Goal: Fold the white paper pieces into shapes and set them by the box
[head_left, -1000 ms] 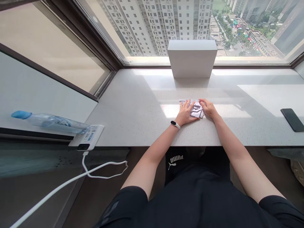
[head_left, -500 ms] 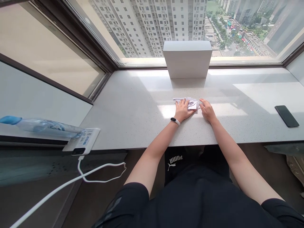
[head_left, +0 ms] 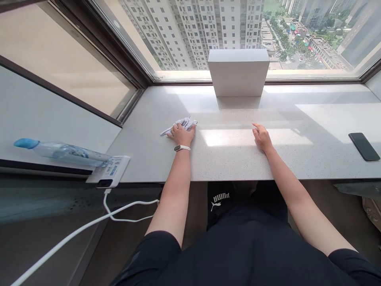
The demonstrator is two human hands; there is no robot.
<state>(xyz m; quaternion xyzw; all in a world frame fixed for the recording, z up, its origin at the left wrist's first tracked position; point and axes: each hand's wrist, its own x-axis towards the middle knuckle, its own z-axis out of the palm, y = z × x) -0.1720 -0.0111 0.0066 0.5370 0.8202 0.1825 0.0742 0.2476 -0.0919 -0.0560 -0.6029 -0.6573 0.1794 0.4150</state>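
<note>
1. Just changed: L hand [head_left: 181, 135] has slid the crumpled white paper sheet w/ dark print [head_left: 186, 123] twd the left side of the pale speckled stone tabletop [head_left: 300, 159], away from R hand [head_left: 261, 138]. Both hands were together on the paper a moment ago; now they're well apart.
2. L hand: palm down, on top of the paper, fingers lying over it. Pressing, not clenched; no pinch visible. Slim white fitness band [head_left: 182, 148] on wrist.
3. R hand: released, open, resting on bare stone near front edge, right of centre. Touches nothing else.
4. Paper: left of centre, btwn front and back edges, mostly under L hand, so exact shape is hidden. Long axis runs diagonally: one end points front-left, other back-right.
5. Nearby: tall white rectangular box [head_left: 238, 73] at back edge against window; black smartphone [head_left: 364, 146] at right end, near front edge; white power bank w/ printed label [head_left: 110, 171] at front-left corner, white cable [head_left: 74, 234] hanging from it; clear plastic bottle w/ blue cap [head_left: 62, 153] on its side, left of tabletop.
</note>
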